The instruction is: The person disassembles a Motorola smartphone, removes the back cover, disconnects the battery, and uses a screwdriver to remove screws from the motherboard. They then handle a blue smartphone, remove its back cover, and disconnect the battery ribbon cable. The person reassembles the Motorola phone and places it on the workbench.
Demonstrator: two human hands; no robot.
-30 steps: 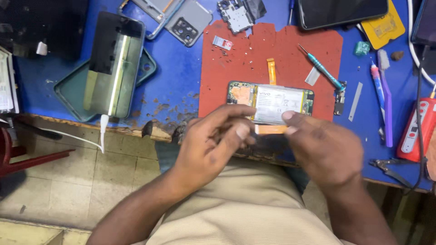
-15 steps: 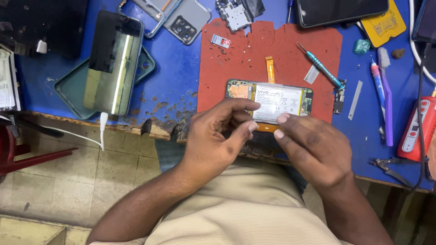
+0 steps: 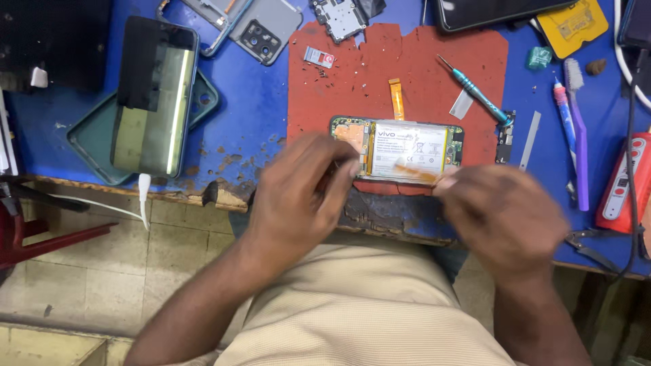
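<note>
both hands' (image 3: pixel 302 196) (image 3: pixel 502 213) grip pinched on orange strip (image 3: pixel 413 173) over opened phone's (image 3: pixel 397 149) battery

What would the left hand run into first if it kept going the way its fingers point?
Probably the opened phone on the red mat: the left hand points up-right at its near left end, fingertips already at its edge. Contact is unclear through motion blur.

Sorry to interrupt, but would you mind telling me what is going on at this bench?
A person is working on an opened phone with its white battery exposed, lying on a red mat on the blue workbench. The left hand touches its left end; the right hand, blurred, is at its lower right corner by an orange flex strip. A teal-handled screwdriver lies nearby.
</note>
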